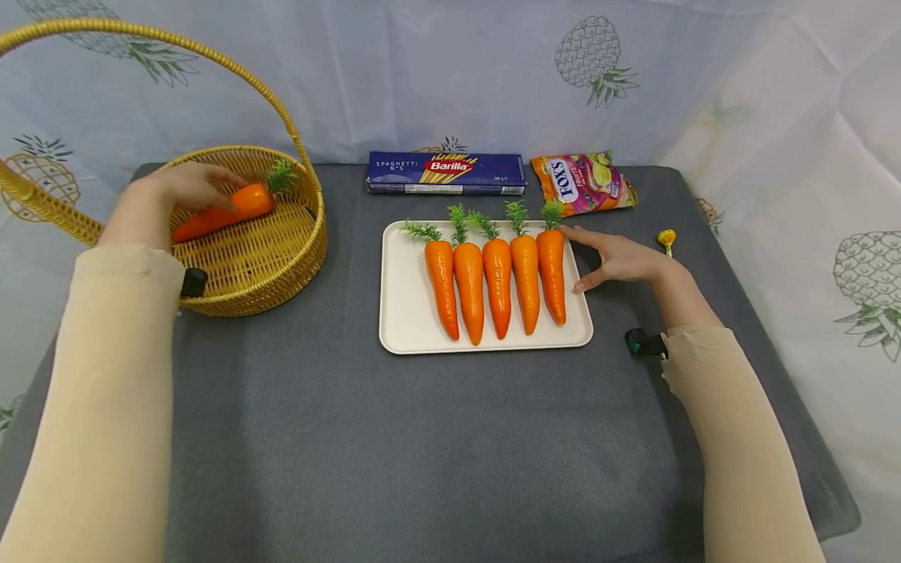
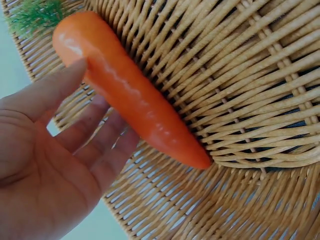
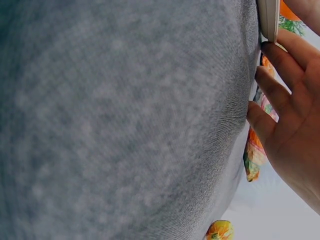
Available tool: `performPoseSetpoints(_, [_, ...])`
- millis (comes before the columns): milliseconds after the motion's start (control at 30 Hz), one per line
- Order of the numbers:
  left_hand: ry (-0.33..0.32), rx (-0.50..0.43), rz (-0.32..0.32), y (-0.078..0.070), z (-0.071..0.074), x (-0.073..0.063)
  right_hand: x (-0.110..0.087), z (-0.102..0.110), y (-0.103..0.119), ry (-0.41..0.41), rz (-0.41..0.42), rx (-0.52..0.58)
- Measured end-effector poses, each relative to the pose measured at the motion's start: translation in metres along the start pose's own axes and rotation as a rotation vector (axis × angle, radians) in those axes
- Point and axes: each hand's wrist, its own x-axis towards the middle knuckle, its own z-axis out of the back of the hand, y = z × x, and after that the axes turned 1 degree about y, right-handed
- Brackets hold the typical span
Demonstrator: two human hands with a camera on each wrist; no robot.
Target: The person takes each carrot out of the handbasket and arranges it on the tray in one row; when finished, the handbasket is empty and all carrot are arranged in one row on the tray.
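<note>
My left hand (image 1: 186, 188) reaches into a yellow wicker basket (image 1: 281, 277) at the left and holds an orange toy carrot (image 1: 249, 202) with a green tuft. In the left wrist view the thumb lies on the carrot's (image 2: 130, 85) thick end, the fingers curl behind it, and its tip is right at the wicker. Five-like rows aside, several more carrots (image 1: 497, 285) lie side by side on a cream tray (image 1: 415, 336), tufts away from me. My right hand (image 1: 619, 256), fingers spread, is at the tray's right rim; its fingertips meet the tray edge (image 3: 268, 20) in the right wrist view.
Behind the tray lie a blue spaghetti box (image 1: 446, 173) and an orange-and-purple candy bag (image 1: 586, 182). A yellow lollipop (image 1: 665, 238) is beyond the right hand. The basket's tall handle (image 1: 211, 53) arches over the left side. Grey cloth (image 1: 422, 446) covers the table.
</note>
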Motion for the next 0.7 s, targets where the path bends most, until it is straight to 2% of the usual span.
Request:
performPoseSetpoints(333, [0.004, -0.006, 0.027, 0.0003, -0.0048, 0.0019, -0.0005, -0.0011, -0.0005, -0.008, 0.011, -0.007])
performPoseSetpoints(700, [0.013, 0.097, 0.011, 0.0015, -0.0032, 0.0034, -0.0005, -0.0014, -0.0001, -0.011, 0.012, -0.014])
